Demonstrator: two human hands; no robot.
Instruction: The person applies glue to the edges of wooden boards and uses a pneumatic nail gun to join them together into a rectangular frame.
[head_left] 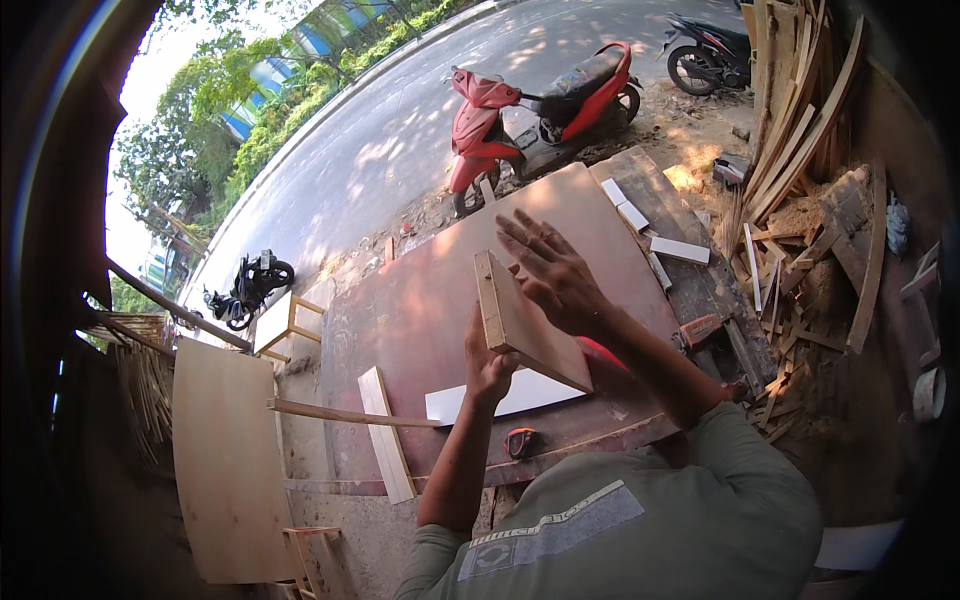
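Observation:
A thick, pale wooden board (541,338) is raised over the reddish worktable (400,310), tilted on its edge. My left hand (488,367) is closed around its near left side, with part of the fingers hidden behind it. Beside the board's upper face is my right hand (556,275), its fingers stretched out; whether the palm touches the wood I cannot tell. Below the board a long white panel (450,402) lies on the table. An orange and black tape measure (520,442) rests close to the table's near edge.
A pale strip (386,435) and a thin wooden stick (345,411) lie at left, by a large plywood sheet (225,460). Several white pieces (680,250) sit at the far right. Wood scraps (800,290) pile up beyond, and a red scooter (545,115) stands behind the table.

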